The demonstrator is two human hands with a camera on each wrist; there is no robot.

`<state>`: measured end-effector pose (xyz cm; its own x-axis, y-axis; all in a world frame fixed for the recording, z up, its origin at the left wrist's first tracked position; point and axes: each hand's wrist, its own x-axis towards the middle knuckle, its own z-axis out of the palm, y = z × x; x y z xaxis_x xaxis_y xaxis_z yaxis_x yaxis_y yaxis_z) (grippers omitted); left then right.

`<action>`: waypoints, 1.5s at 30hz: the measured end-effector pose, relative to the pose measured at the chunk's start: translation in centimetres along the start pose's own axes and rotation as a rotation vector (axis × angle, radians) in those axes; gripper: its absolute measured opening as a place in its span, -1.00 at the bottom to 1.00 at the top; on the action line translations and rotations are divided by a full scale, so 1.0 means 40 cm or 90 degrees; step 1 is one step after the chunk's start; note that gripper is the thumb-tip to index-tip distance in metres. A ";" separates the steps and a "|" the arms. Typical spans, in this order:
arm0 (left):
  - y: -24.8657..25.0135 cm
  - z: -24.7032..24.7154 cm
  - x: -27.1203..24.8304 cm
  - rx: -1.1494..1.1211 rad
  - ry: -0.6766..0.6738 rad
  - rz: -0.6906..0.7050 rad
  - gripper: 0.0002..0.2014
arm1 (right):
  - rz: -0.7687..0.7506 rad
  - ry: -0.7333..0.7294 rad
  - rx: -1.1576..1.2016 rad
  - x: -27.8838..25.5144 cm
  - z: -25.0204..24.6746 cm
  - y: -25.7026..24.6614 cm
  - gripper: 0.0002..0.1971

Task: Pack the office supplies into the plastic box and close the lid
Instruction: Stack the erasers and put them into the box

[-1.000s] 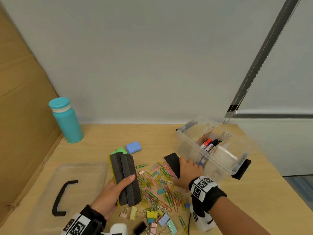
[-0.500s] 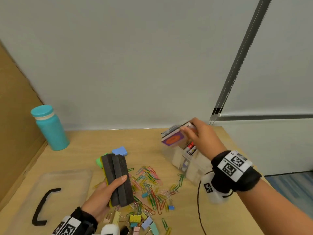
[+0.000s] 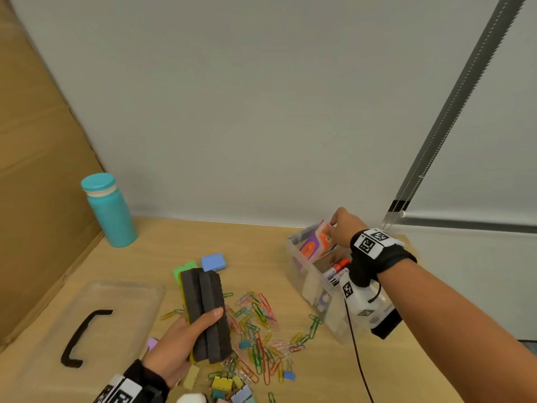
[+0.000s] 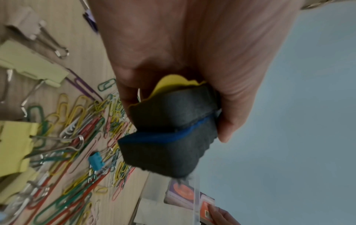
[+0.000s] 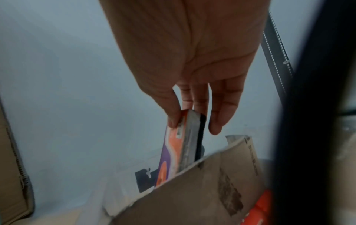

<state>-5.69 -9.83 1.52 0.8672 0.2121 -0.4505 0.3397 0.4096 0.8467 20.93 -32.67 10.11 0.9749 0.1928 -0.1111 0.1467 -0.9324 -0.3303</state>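
My left hand grips two dark foam erasers stacked together, one yellow-backed and one blue-backed, held above the table. My right hand pinches a purple-and-orange eraser by its top end and holds it upright, partly lowered into the far end of the clear plastic box. Cardboard dividers split the box. Markers lie in the compartment beside it. Several coloured paper clips and binder clips lie scattered on the table between the hands.
The clear lid with a black handle lies flat at the left. A teal bottle stands at the back left beside a cardboard panel. Blue and green pads sit behind the erasers. A wall closes the back.
My right hand picked up an eraser from the table, carried it to the box and now lowers it on end into the far compartment. The left hand kept holding its two erasers.
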 end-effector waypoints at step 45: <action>0.021 0.061 -0.075 0.396 0.035 0.310 -0.33 | -0.254 -0.368 0.463 -0.289 -0.038 -0.067 -0.64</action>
<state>-7.11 -12.28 4.29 0.9570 0.2898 0.0118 0.0817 -0.3085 0.9477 9.51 -32.86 13.70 0.6176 0.7485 -0.2413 0.1192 -0.3924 -0.9121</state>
